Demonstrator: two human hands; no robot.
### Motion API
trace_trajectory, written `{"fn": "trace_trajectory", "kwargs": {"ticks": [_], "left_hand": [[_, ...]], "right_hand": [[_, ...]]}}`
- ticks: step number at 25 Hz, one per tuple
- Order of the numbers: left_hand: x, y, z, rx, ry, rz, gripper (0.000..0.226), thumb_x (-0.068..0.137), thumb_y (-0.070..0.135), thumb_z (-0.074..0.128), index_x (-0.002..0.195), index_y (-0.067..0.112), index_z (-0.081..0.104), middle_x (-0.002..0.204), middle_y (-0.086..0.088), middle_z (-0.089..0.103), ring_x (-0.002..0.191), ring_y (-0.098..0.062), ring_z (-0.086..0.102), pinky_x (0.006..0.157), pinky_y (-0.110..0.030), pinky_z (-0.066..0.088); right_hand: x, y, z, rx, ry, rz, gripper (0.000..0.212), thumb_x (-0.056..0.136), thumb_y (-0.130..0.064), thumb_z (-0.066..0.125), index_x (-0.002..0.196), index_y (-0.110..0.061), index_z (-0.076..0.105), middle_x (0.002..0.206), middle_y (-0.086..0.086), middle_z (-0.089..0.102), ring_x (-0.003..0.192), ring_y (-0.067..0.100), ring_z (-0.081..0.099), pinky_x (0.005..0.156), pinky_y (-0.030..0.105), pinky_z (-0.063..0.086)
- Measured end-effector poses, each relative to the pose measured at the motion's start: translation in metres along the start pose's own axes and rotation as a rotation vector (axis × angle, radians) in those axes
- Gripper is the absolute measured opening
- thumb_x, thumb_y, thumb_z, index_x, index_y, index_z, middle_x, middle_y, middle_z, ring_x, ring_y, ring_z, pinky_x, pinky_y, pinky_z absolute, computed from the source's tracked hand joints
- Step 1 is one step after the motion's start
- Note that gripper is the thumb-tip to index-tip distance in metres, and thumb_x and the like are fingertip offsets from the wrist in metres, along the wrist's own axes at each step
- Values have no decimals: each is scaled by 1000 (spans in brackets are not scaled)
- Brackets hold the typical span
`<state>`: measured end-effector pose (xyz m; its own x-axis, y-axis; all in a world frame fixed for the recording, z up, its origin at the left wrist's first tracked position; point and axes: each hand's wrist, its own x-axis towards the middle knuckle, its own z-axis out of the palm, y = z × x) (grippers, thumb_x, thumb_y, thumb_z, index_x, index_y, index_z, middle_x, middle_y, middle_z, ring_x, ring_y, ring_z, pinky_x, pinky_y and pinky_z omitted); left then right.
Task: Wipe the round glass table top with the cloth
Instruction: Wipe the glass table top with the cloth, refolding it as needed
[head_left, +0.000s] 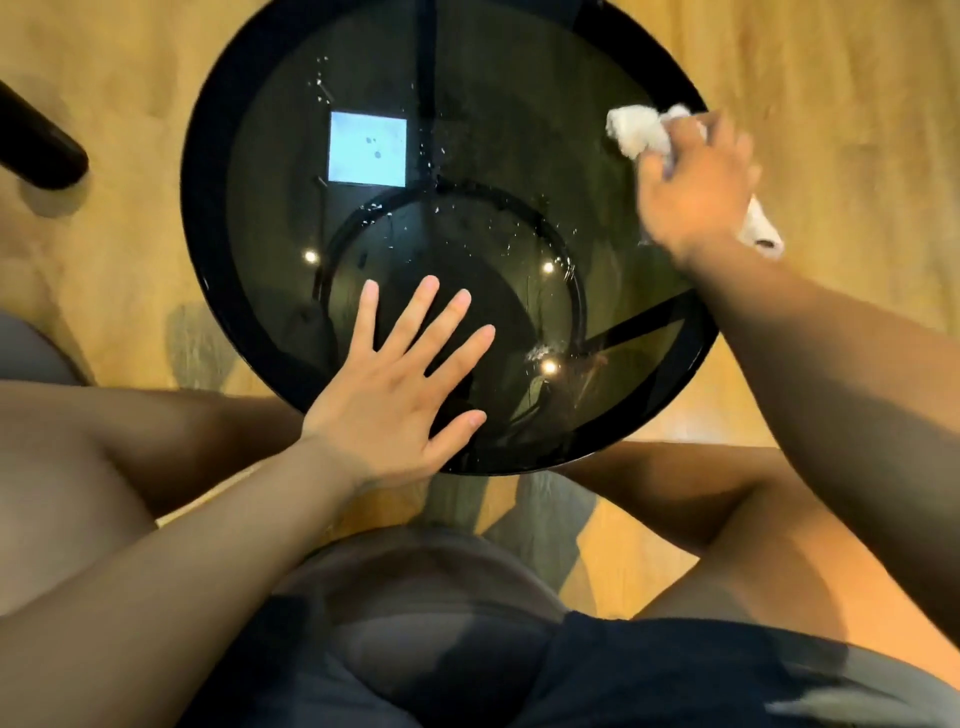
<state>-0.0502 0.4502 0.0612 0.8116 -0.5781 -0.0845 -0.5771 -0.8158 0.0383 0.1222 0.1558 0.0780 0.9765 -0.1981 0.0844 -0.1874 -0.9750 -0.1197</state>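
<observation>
The round dark glass table top fills the upper middle of the head view, with water droplets scattered across its centre and a bright square reflection on the left part. My right hand is at the table's right rim, closed on a crumpled white cloth. One end of the cloth sticks out past the fingers, and another end hangs by the wrist. The hand looks blurred. My left hand lies flat on the near part of the glass, fingers spread, holding nothing.
My knees flank the table's near edge, and my dark shorts fill the bottom of the view. The floor around the table is wooden. A black chair or furniture leg stands at the far left.
</observation>
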Motion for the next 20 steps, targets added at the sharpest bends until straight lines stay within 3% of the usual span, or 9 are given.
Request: {"fn": "trace_trajectory", "kwargs": {"ticks": [4, 8, 13, 15, 20], "left_hand": [[3, -3, 1, -23, 24, -34, 73, 96, 63, 22, 156, 21, 19, 165, -12, 14, 153, -35, 4, 117, -68, 2], [0, -3, -1, -71, 59, -82, 73, 97, 64, 10, 155, 21, 21, 166, -9, 14, 154, -32, 5, 117, -68, 1], [-3, -52, -7, 23, 41, -14, 76, 95, 65, 12, 154, 20, 29, 164, -13, 18, 153, -37, 7, 113, -73, -1], [-12, -60, -4, 50, 1, -78, 80, 94, 69, 4, 156, 21, 21, 165, -15, 10, 152, -39, 0, 114, -72, -2], [-13, -58, 3, 54, 7, -94, 80, 95, 70, 5, 157, 22, 14, 165, -18, 3, 152, -40, -2, 115, -70, 3]], "right_hand": [[-106, -35, 0, 114, 50, -160, 38, 93, -48, 45, 109, -25, 70, 121, 5, 60, 105, 34, 53, 87, 43, 41], [-226, -68, -9, 197, -18, -419, 29, 93, -44, 53, 104, -24, 71, 113, 5, 62, 94, 27, 54, 76, 41, 43], [-213, -59, -9, 151, -96, -796, 34, 91, -45, 50, 107, -22, 70, 110, 11, 63, 89, 34, 56, 71, 45, 46], [-175, -45, -1, 128, -53, -750, 39, 91, -43, 47, 112, -20, 70, 111, 15, 63, 92, 39, 58, 74, 49, 48], [-36, -16, 4, -34, 40, -347, 39, 98, -44, 40, 123, -22, 59, 124, 17, 52, 114, 41, 47, 93, 51, 41]]}}
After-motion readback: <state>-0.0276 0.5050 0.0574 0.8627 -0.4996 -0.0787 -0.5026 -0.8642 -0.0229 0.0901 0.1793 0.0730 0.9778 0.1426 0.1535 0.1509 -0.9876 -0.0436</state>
